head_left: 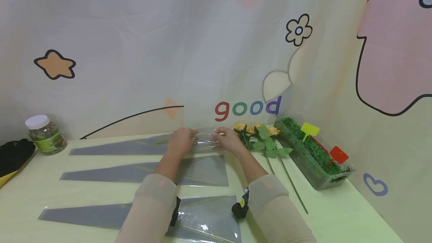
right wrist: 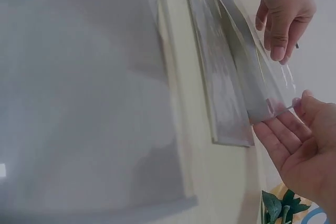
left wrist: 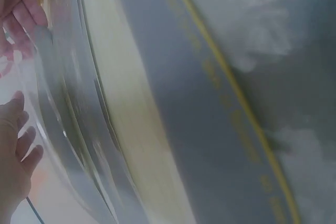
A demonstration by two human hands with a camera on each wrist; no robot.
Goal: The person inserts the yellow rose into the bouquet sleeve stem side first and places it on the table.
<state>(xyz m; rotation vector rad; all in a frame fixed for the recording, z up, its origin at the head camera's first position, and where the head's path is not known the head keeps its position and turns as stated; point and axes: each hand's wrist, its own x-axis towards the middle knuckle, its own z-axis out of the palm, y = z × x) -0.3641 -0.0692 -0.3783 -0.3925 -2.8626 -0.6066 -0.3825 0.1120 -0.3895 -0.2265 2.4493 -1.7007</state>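
Three long, tapered grey-and-clear plastic flower sleeves lie on the table, their wide ends to the right. At the wide end of the farthest sleeve [head_left: 111, 149] are both hands. My right hand [head_left: 229, 139] pinches the film at its open end, with thumb at the edge and fingers beneath, as the right wrist view shows. My left hand [head_left: 182, 140] bends over the same sleeve, its fingertips right at the clear film [right wrist: 287, 80]; whether they pinch it I cannot tell. The layers gape apart there. A middle sleeve [head_left: 209, 171] and a near sleeve [head_left: 209, 213] lie flat beneath the forearms.
To the right lie yellow artificial roses [head_left: 251, 128] with long green stems [head_left: 293, 179]. Beyond them stands a clear box [head_left: 320, 183] of artificial grass with yellow and red tags. A white-lidded jar [head_left: 48, 138] and a black-and-yellow item [head_left: 15, 156] are at the left. A printed curtain [head_left: 135, 48] hangs behind.
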